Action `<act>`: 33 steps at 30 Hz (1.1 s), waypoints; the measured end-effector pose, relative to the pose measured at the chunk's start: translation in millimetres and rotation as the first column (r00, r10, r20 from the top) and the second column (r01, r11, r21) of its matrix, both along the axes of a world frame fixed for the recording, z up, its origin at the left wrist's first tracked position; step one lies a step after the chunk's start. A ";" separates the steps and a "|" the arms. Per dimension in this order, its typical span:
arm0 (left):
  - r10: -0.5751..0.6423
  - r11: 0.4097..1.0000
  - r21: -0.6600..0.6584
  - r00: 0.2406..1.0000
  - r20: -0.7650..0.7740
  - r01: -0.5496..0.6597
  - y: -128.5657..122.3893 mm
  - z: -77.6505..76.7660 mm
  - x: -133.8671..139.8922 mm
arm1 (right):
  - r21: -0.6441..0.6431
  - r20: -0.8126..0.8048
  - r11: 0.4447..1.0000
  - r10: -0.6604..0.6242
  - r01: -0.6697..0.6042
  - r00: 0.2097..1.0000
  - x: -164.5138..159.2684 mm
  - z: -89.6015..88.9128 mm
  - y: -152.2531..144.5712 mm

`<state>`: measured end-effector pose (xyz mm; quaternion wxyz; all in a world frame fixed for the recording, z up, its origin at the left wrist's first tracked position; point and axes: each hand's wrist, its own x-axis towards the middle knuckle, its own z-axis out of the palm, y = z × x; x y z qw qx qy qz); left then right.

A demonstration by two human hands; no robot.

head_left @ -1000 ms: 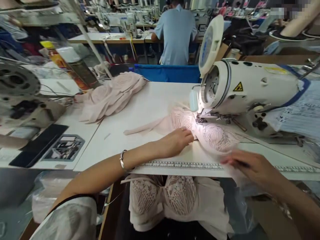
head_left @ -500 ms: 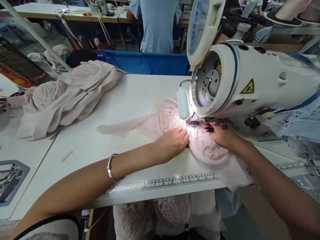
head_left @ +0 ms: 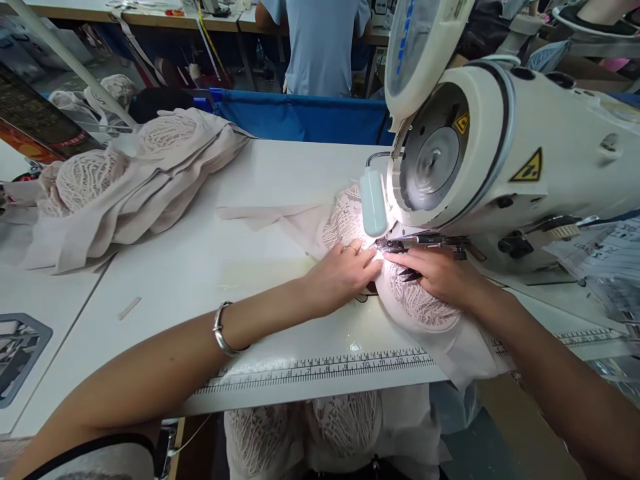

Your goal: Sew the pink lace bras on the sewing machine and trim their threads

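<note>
A pale pink lace-cupped bra [head_left: 423, 303] lies under the needle area of a white sewing machine [head_left: 500, 153], one cup on each side of it. My left hand [head_left: 343, 277], with a ring and a bracelet, grips the bra's middle just left of the presser foot [head_left: 385, 245]. At the right of the foot, my right hand [head_left: 445, 275] stretches its forefinger to the fabric by the foot. Small dark thread snips [head_left: 410, 274] stick out from beneath its fingers. The fingertips of both hands nearly meet, and the stitching point is mostly hidden.
More lace-cupped bras [head_left: 125, 180] are piled at the left of the white table [head_left: 280, 170]. Others hang over my lap [head_left: 345, 423]. A ruler strip [head_left: 340, 365] runs along the front edge. A person in a blue shirt [head_left: 320, 47] sits beyond a blue cloth bin [head_left: 300, 117].
My right forefinger has reached forward to the foot, and the snips have come lower into view. My left fingers have shifted slightly. The disc in the machine's head is now blurred, turning.
</note>
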<state>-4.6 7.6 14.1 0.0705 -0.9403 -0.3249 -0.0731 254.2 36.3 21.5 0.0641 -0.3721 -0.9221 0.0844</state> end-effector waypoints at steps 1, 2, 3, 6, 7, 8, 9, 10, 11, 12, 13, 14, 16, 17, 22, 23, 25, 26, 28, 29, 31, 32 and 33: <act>-0.001 1.000 -0.009 1.000 0.006 0.001 2.4 -0.1 -1.3 | 0.007 0.005 1.000 0.003 -0.003 1.000 -0.3 0.5 -0.9; -0.002 1.000 -0.021 1.000 0.013 0.002 5.0 -0.5 -2.7 | 0.014 0.008 1.000 0.008 -0.009 1.000 -0.5 1.0 -1.8; -0.002 0.999 -0.033 1.000 0.022 0.003 7.6 -1.0 -4.1 | 0.023 0.008 1.000 0.012 -0.012 1.000 -0.5 1.2 -2.6; 0.001 0.998 -0.064 0.998 0.070 0.004 15.3 -2.7 -7.9 | 0.050 0.018 0.999 0.000 0.000 1.000 -0.1 -0.3 -4.7; 0.001 0.997 -0.074 0.996 0.089 0.005 17.5 -2.9 -9.1 | 0.057 0.024 0.998 -0.010 0.008 1.000 0.0 -1.4 -5.1; -0.001 0.996 -0.087 0.995 0.104 0.010 19.5 -2.7 -10.3 | 0.060 0.031 0.998 -0.018 0.016 0.999 -0.1 -2.5 -5.5; -0.007 0.995 -0.102 0.993 0.114 0.019 21.3 -2.1 -11.5 | 0.061 0.037 0.998 -0.025 0.023 0.999 -0.5 -3.4 -5.7; -0.016 0.993 -0.117 0.993 0.121 0.030 22.9 -1.2 -12.6 | 0.062 0.042 0.998 -0.030 0.028 0.999 -1.2 -3.8 -6.0; -0.024 0.991 -0.130 0.992 0.125 0.040 24.4 -0.1 -13.8 | 0.063 0.044 0.997 -0.035 0.032 0.998 -2.3 -3.4 -6.3; -0.032 0.989 -0.139 0.991 0.126 0.050 25.9 1.0 -15.0 | 0.064 0.045 0.997 -0.040 0.037 0.998 -3.8 -2.1 -6.7; -0.039 0.988 -0.144 0.991 0.127 0.057 27.3 2.0 -16.1 | 0.061 0.048 0.997 -0.045 0.042 0.998 -5.6 0.1 -7.3; -0.041 0.988 -0.145 0.991 0.126 0.060 28.7 2.7 -17.2 | 0.054 0.052 0.997 -0.053 0.050 0.997 -7.6 2.9 -8.0; -0.044 0.989 -0.134 0.991 0.124 0.060 31.1 3.1 -18.9 | 0.026 0.064 0.997 -0.070 0.069 0.995 -11.5 9.3 -9.8; -0.045 0.990 -0.125 0.992 0.121 0.060 31.9 2.9 -19.4 | 0.007 0.069 0.997 -0.078 0.078 0.995 -13.1 12.0 -10.6; 0.000 1.000 0.002 0.997 0.080 0.000 21.5 3.1 -10.6 | -0.060 0.004 0.987 -0.152 0.152 0.988 -15.1 8.1 -9.4; 0.015 0.999 0.045 0.997 0.072 -0.019 15.5 3.7 -6.1 | -0.056 -0.024 0.983 -0.179 0.178 0.984 -14.9 4.7 -8.2; 0.050 0.994 0.090 0.996 0.068 -0.056 0.6 4.7 5.0 | -0.036 -0.070 0.970 -0.242 0.240 0.968 -14.5 -1.4 -5.9; 0.067 0.994 0.078 0.995 0.069 -0.072 -7.3 4.7 10.7 | -0.025 -0.079 0.963 -0.270 0.269 0.960 -14.2 -3.5 -5.4; 0.103 0.994 0.028 0.992 0.069 -0.105 -21.2 3.1 20.9 | -0.008 -0.083 0.952 -0.307 0.307 0.948 -13.3 -5.2 -5.8; 0.120 0.992 0.017 0.991 0.067 -0.121 -26.4 1.5 24.8 | -0.003 -0.090 0.952 -0.306 0.307 0.948 -12.4 -5.3 -6.8; 0.132 0.991 0.032 0.990 0.054 -0.134 -32.8 -3.0 29.0 | 0.008 -0.117 0.964 -0.265 0.267 0.957 -10.3 -5.3 -9.7; 0.131 0.990 0.042 0.990 0.047 -0.133 -34.0 -5.5 29.5 | 0.022 -0.134 0.970 -0.236 0.241 0.963 -9.2 -5.7 -11.2; 0.126 0.991 0.042 0.991 0.044 -0.128 -34.1 -8.0 29.1 | 0.043 -0.143 0.976 -0.207 0.215 0.968 -8.2 -6.3 -12.6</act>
